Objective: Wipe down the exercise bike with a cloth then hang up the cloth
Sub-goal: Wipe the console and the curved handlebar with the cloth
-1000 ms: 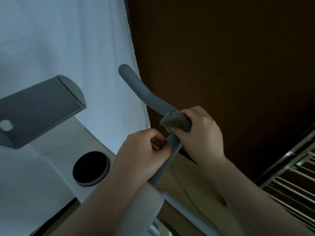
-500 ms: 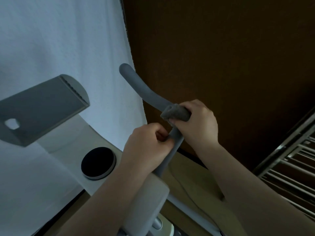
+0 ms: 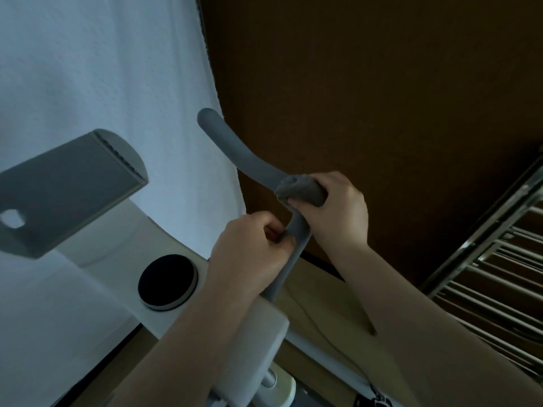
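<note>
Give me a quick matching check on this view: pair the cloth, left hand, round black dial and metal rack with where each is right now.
1. grey cloth
2. left hand
3. round black dial
4. metal rack

A. far right of view
B. on the bike's white console
C. wrapped on the handlebar under the right hand
D. gripping the handlebar's lower stem

Pairs: 1-C, 2-D, 3-B, 4-A

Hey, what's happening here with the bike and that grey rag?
A person is wiping down an exercise bike. Their right hand holds a grey cloth wrapped around the grey handlebar, at the bend, while their left hand grips the bar's lower stretch just below to steady it. The bar's upper end is bare. A round black dial sits in the white console, and a metal rack stands at the right. The cloth is not hung up yet.
</note>
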